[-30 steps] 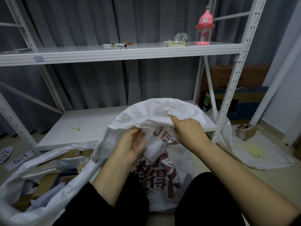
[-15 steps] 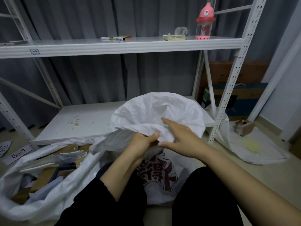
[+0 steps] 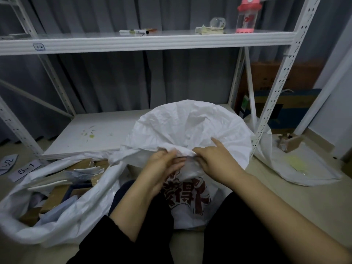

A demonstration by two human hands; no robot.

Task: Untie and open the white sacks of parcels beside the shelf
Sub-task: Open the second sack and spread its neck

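A white woven sack (image 3: pixel 192 128) with dark red printed characters stands between my knees in front of the shelf. Its upper cloth billows up in a wide fan behind my hands. My left hand (image 3: pixel 163 164) grips the bunched neck of the sack from the left. My right hand (image 3: pixel 215 161) pinches the same gathered cloth from the right, with its index finger stretched out over the fold. The two hands almost touch. A second white sack (image 3: pixel 62 212) lies open on the floor at my left, showing several cardboard parcels (image 3: pixel 55 195) inside.
The white metal shelf (image 3: pixel 148 41) stands just behind the sack, its right post (image 3: pixel 274 88) close to the sack's edge. A pink bottle (image 3: pixel 246 15) and pens sit on the upper board. A flattened white sack (image 3: pixel 297 166) lies at right. Numbered labels (image 3: pixel 24 169) lie at left.
My hands came together from apart at the sack's rim to its bunched neck. The sack's top cloth rose and fanned out wider behind them.
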